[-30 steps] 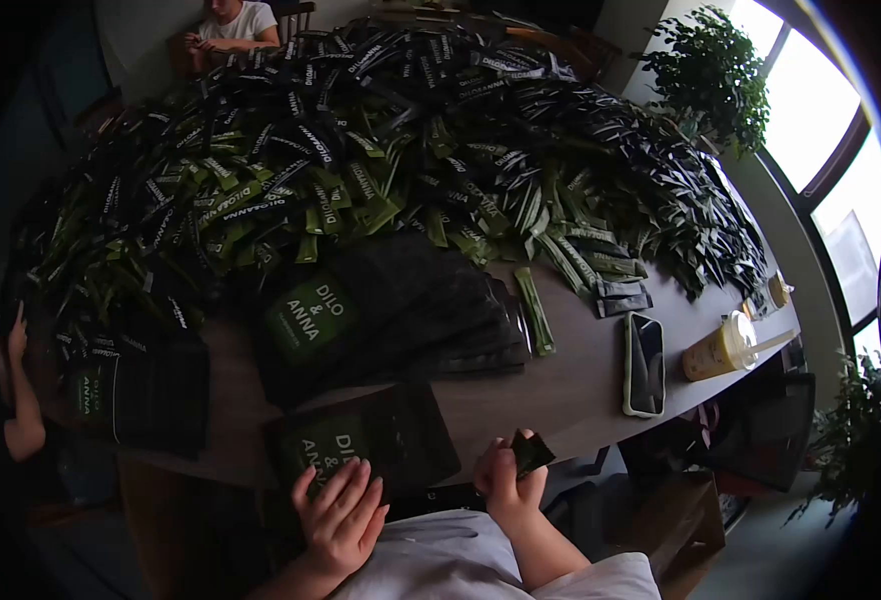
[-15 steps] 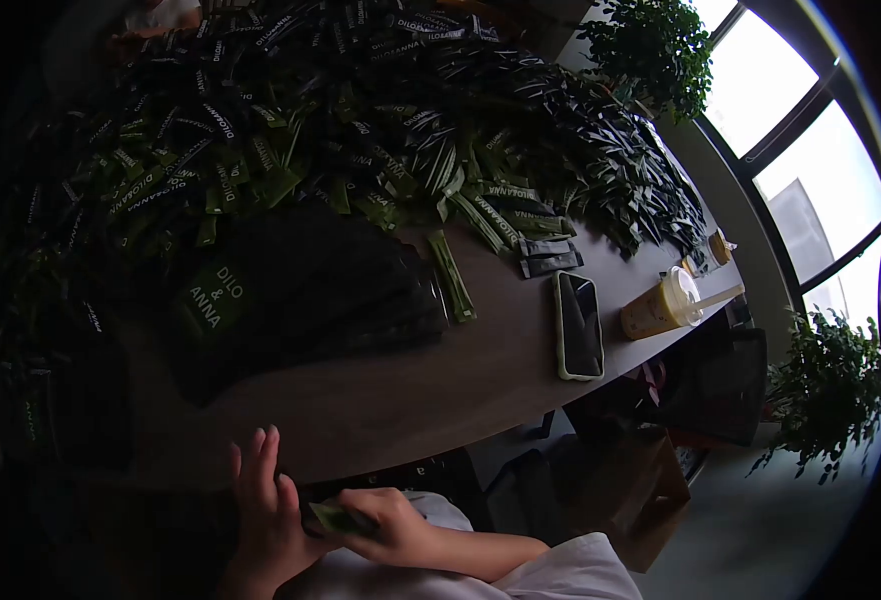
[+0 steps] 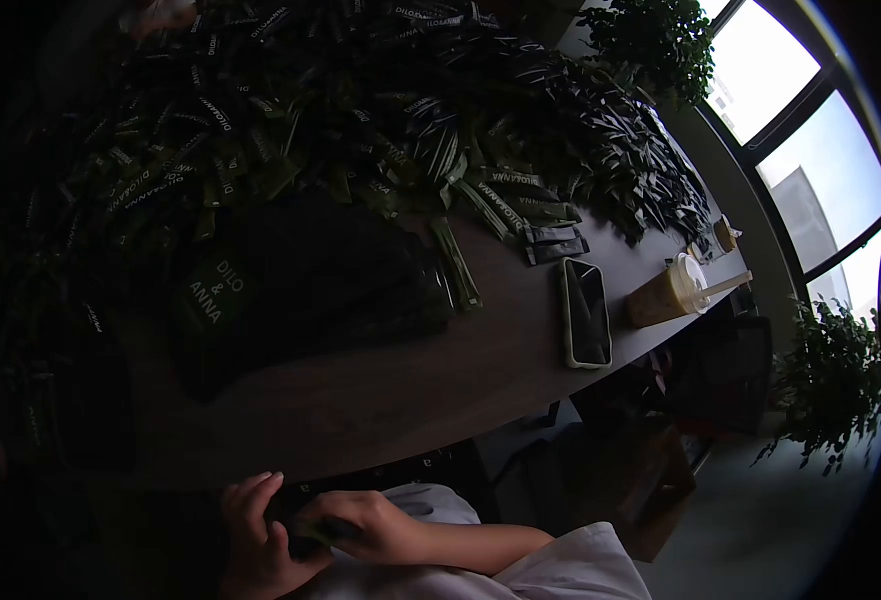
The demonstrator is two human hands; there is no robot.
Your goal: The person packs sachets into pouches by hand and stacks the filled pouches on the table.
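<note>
My right hand (image 3: 366, 525), low in the picture, is closed around dark green stick sachets (image 3: 333, 530); how many is unclear in the dim light. Beside it on the left, my left hand (image 3: 259, 535) has its thumb and fingers apart and slightly bent, facing the near end of the sachets. Whether its palm touches them is hidden in shadow. Beyond the hands, black bags (image 3: 311, 290) printed "DILO & ANNA" lie stacked on the table (image 3: 361, 400). A huge heap of dark green and black stick sachets (image 3: 411, 130) covers the far side.
A phone (image 3: 587, 313) in a pale case and a lidded drink cup (image 3: 666, 292) with a straw sit toward the table's right edge. A paper bag (image 3: 651, 490) stands below. Another person's hand (image 3: 161, 15) shows at the top. Plants (image 3: 826, 365) stand by the window.
The picture is darker and slightly shifted. My left hand's fingers have bent and come lower, from stretched upward. My right hand still grips the sachets, close to the left.
</note>
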